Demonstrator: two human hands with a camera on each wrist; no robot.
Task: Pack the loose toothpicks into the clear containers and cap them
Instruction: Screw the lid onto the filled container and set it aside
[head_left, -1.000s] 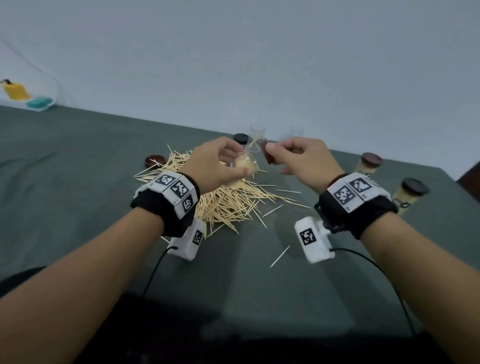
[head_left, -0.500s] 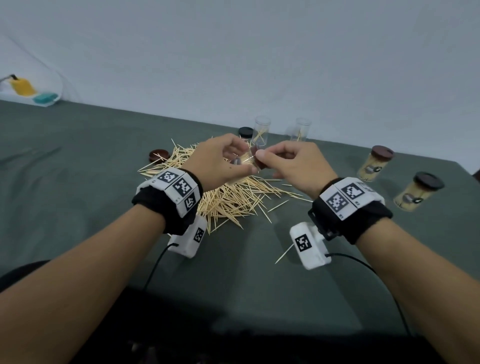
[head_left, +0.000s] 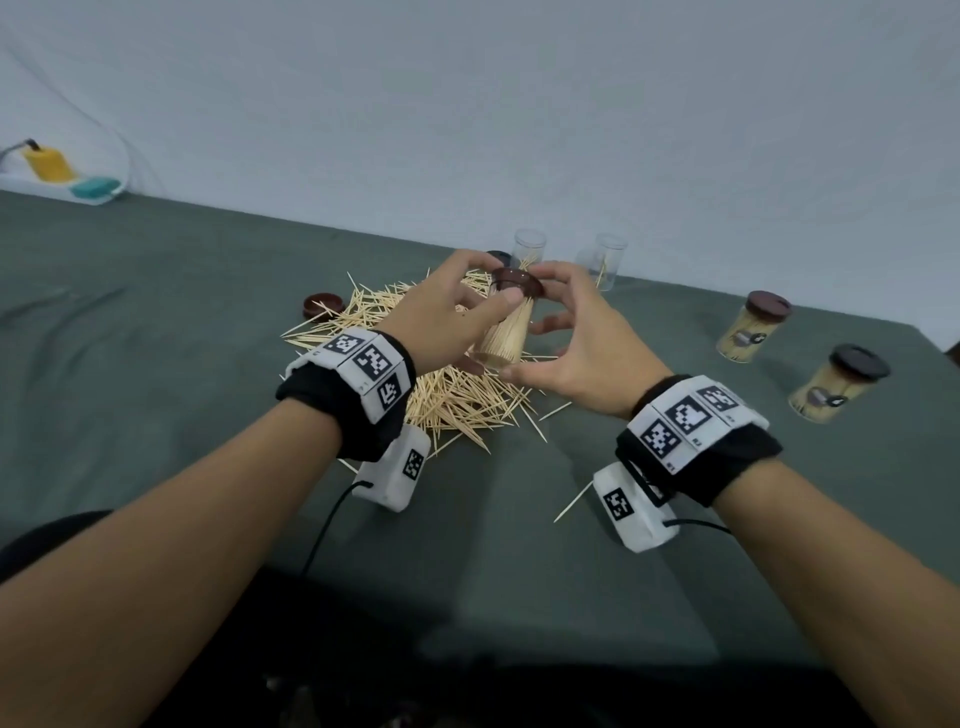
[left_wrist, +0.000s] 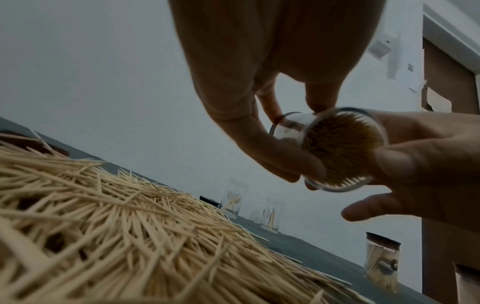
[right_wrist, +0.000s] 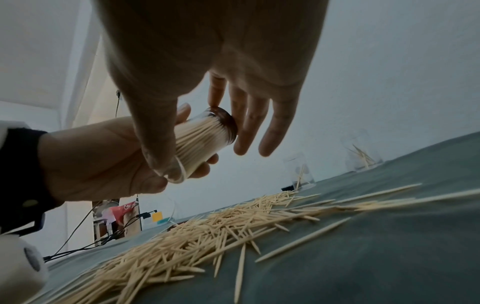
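Observation:
A clear container (head_left: 506, 335), packed full of toothpicks, is held tilted above the toothpick pile (head_left: 457, 400). My left hand (head_left: 457, 306) grips its wall with thumb and fingers. A brown cap (head_left: 518, 283) sits on its mouth. My right hand (head_left: 576, 332) pinches it lengthwise, with the thumb under the base and the index finger on the cap. In the right wrist view the cap (right_wrist: 230, 123) closes the container (right_wrist: 200, 142), and the other fingers are spread straight. The left wrist view shows the container's base (left_wrist: 342, 150) end on.
Two near-empty clear containers (head_left: 529, 249) (head_left: 608, 260) stand at the back. Two filled, capped containers (head_left: 753, 327) (head_left: 836, 384) stand at the right. A loose brown cap (head_left: 323, 305) lies left of the pile, and a dark cap (head_left: 498, 255) lies behind it. A stray toothpick (head_left: 571, 501) lies near my right wrist.
My right hand has brought the brown cap onto the container's mouth, and its thumb has dropped under the base. The left hand kept its hold and turned the container more upright.

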